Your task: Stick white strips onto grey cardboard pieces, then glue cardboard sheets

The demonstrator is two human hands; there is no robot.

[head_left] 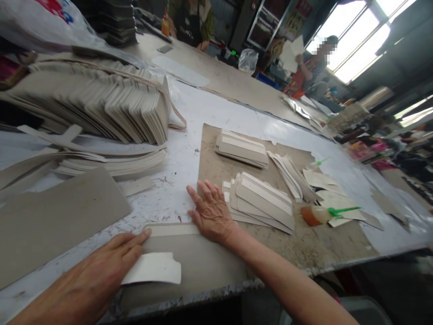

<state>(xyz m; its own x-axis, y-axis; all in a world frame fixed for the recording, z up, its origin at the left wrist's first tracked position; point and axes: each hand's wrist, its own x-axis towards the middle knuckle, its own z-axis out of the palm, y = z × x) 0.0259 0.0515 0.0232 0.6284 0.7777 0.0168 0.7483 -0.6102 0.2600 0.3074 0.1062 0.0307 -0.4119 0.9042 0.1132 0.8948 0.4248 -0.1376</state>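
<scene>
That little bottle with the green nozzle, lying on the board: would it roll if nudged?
Likely yes: the bottle lies on its side and looks round. It seems small and light. The long green nozzle might make it swing round rather than roll straight.

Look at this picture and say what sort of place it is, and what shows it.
Probably a small factory or workshop for hand assembly: stacks of cut grey pieces sit on the long table, a glue bottle lies by them, and other people work at the far end.
</scene>
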